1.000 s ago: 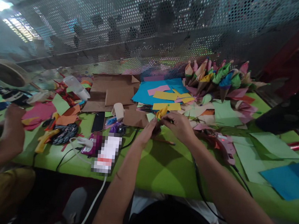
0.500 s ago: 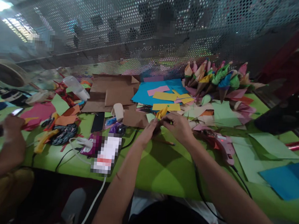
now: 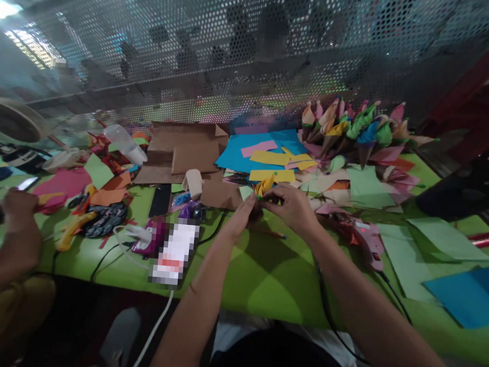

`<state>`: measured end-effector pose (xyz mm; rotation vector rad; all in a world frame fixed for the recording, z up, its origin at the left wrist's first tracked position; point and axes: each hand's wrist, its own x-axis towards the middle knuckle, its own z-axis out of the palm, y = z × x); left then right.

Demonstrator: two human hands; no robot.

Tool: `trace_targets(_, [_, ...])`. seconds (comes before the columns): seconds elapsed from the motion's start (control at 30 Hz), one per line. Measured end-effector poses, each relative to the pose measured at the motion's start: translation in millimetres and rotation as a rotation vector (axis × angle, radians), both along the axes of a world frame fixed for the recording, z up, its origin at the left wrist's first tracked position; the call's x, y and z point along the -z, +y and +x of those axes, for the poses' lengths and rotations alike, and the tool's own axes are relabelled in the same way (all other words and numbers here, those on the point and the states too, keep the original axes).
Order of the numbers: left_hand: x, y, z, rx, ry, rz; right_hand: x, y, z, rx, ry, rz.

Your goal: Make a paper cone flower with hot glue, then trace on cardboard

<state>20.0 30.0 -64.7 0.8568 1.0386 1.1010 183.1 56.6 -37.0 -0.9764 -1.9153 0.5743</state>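
Observation:
Between my hands stands a paper ice cream cone [image 3: 265,184] with a twisted yellow top; its lower part is mostly hidden by fingers. My left hand [image 3: 244,215] is closed around its lower left side. From the right, my right hand [image 3: 290,203] pinches at the base of the yellow swirl, fingertips bent inward. Just below the hands a pencil [image 3: 272,232] lies on the green table [image 3: 257,282]. Brown paper [image 3: 221,195] lies left of the cone, and yellow paper strips [image 3: 273,175] lie behind it.
Finished paper cones [image 3: 366,131] cluster at the back right. A pink glue gun [image 3: 368,240] with a cord lies right of my forearm. Left are a phone on a cable [image 3: 176,252], a dark phone [image 3: 160,200] and a yellow glue gun [image 3: 75,230]. Another person's hand [image 3: 20,204] is far left.
Almost nothing differs. My right fingers have shifted slightly at the base of the yellow swirl, while the cone and my left hand stay about where they were.

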Motion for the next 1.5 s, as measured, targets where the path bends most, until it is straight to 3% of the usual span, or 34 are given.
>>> trace_targets(0.2, [0.0, -2, 0, -0.009, 0.035, 0.005, -1.5, 1, 1, -0.018, 0.009, -0.016])
trace_targets(0.37, [-8.5, -3, 2, 0.0, -0.047, -0.033, -4.9, 1, 3, -0.051, 0.034, -0.077])
trace_targets(0.6, [-21.4, -4, 2, 0.143, -0.125, -0.07, -8.2, 1, 6, -0.132, 0.068, -0.027])
trace_targets(0.83, [-16.8, -3, 2, 0.204, -0.124, -0.051, -6.1, 0, 3, -0.125, 0.078, 0.033])
trace_targets(1.07, [-19.6, -2, 0, 0.229, -0.16, -0.115, -6.1, 3, 7, -0.166, 0.084, -0.037])
trace_targets(1.23, [-20.0, -2, 1, 0.266, -0.188, -0.101, -7.3, 0, 4, -0.147, 0.081, 0.048])
trace_targets(1.5, [-18.6, -3, 3, 0.188, -0.169, -0.09, -9.6, 1, 6, -0.139, 0.037, -0.003])
